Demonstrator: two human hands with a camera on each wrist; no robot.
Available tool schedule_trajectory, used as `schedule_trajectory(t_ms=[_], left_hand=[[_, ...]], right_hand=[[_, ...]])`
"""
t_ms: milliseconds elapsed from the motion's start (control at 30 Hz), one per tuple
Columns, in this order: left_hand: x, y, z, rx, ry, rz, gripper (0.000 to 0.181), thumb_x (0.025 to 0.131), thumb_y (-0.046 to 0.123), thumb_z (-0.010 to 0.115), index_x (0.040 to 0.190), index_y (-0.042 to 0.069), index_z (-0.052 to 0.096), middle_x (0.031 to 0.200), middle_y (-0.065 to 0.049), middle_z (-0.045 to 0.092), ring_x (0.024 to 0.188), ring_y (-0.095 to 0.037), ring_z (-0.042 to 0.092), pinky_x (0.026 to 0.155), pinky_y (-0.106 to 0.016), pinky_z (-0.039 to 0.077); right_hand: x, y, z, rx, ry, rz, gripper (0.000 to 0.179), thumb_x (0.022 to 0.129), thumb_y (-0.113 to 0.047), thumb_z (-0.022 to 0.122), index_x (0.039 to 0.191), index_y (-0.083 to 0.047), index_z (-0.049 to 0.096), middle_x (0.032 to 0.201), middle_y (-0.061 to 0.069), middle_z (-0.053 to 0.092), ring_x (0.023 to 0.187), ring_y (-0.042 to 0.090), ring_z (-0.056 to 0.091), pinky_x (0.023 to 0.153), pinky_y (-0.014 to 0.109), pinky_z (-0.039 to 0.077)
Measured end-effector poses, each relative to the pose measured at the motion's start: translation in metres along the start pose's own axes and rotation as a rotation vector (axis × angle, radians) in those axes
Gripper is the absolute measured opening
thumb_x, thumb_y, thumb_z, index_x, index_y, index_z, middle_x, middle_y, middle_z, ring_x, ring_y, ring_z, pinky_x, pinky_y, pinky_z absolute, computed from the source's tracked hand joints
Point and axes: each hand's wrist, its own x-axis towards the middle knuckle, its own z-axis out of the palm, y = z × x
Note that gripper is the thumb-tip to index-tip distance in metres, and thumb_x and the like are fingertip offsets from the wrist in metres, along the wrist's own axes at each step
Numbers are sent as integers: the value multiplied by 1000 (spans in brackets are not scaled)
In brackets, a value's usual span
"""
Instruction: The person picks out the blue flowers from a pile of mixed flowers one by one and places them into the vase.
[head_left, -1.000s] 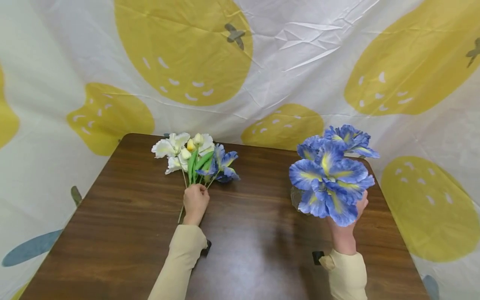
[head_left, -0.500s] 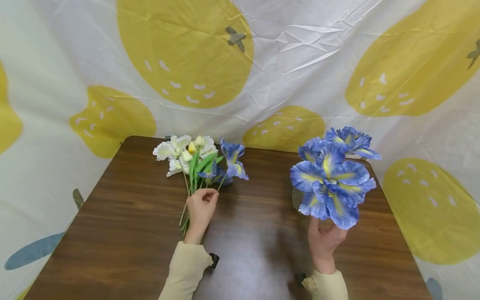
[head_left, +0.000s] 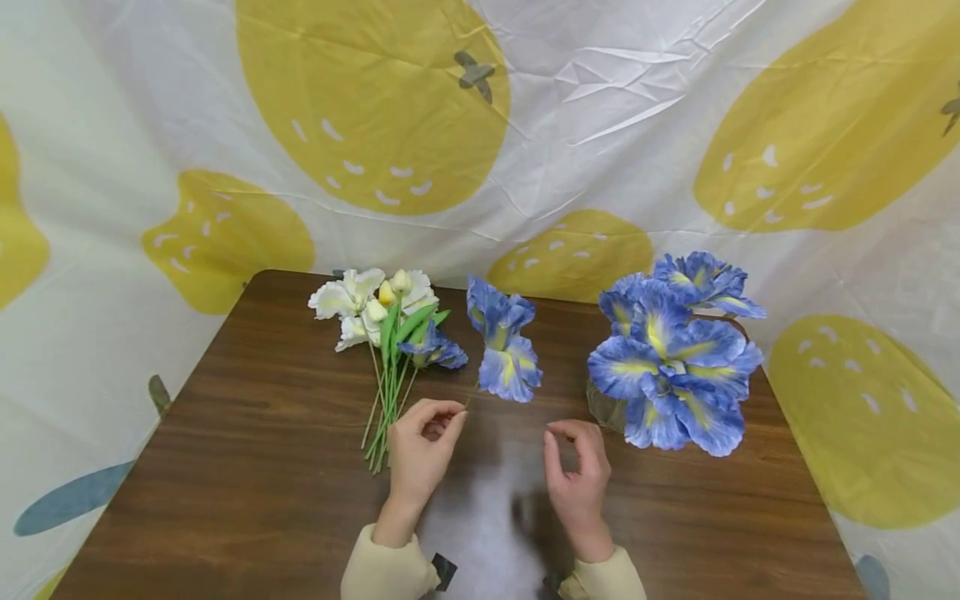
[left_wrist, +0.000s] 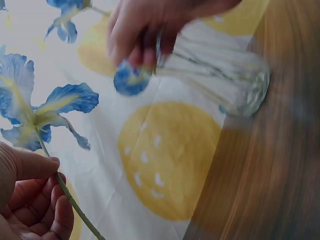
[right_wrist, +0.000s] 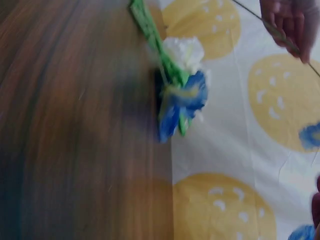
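My left hand (head_left: 422,450) pinches the thin stem of an artificial blue iris (head_left: 510,362) between thumb and fingers, up off the table. The left wrist view shows the thumb pressed on that green stem (left_wrist: 75,202), just below the bloom. My right hand (head_left: 581,483) hovers with loosely bent fingers, a gap between thumb and forefinger, and nothing in it. It is between the held iris and a clear glass vase (head_left: 606,408). Large blue irises (head_left: 667,362) stand in the vase and hide most of it in the head view; its stems show through the glass (left_wrist: 245,85) in the left wrist view.
On the wooden table (head_left: 247,467), left of my left hand, lie white flowers (head_left: 348,302), pale yellow tulips (head_left: 386,293) with green stems, and another blue iris (head_left: 435,348). A lemon-print cloth (head_left: 420,242) hangs behind the table.
The left hand has lifted the blue iris out of the pile and moved it right. The right hand has left the vase and come left toward the middle.
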Motion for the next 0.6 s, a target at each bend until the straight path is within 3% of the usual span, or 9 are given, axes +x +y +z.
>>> schedule_trajectory(t_ms=[100, 200, 267, 367, 500, 600], left_hand=[[-5, 18, 1, -42, -19, 21, 12, 70, -16, 72, 75, -6, 68, 67, -12, 63, 57, -18, 56, 49, -20, 48], [-9, 35, 2, -76, -50, 49, 14, 69, -19, 71, 74, -7, 66, 67, -14, 62, 56, -21, 56, 48, -20, 48], [-11, 43, 2, -97, -69, 71, 15, 68, -20, 71, 74, -7, 66, 66, -14, 62, 55, -22, 56, 48, -20, 48], [-14, 47, 4, -122, -89, 91, 17, 66, -22, 70, 73, -8, 66, 66, -14, 61, 55, -23, 56, 48, -20, 48], [-17, 43, 7, -145, -104, 111, 18, 65, -23, 70, 72, -7, 65, 66, -14, 61, 54, -22, 56, 48, -19, 48], [-21, 31, 11, -156, -109, 124, 18, 66, -20, 71, 73, -5, 66, 66, -11, 62, 54, -21, 56, 47, -19, 48]], right_hand=[[-5, 4, 6, 52, -64, 29, 14, 70, 16, 64, 81, 8, 63, 73, 15, 59, 67, 26, 51, 62, 26, 43], [-8, 4, 12, 74, -94, 68, 6, 77, 7, 68, 81, 5, 63, 75, 14, 60, 70, 22, 55, 65, 23, 46], [-8, 2, 15, 78, -97, 89, 11, 83, -4, 68, 81, 5, 63, 77, 15, 62, 74, 18, 58, 70, 20, 48], [-6, -2, 18, 118, -98, 112, 12, 81, -1, 68, 85, 9, 64, 80, 19, 65, 80, 14, 62, 76, 19, 49], [-2, -6, 21, 198, -80, 140, 20, 69, 17, 67, 88, 12, 64, 80, 19, 67, 84, 8, 63, 75, 18, 50], [1, -7, 22, 258, -44, 151, 13, 76, 9, 70, 87, 12, 64, 84, 8, 70, 85, 4, 63, 73, 17, 50]])
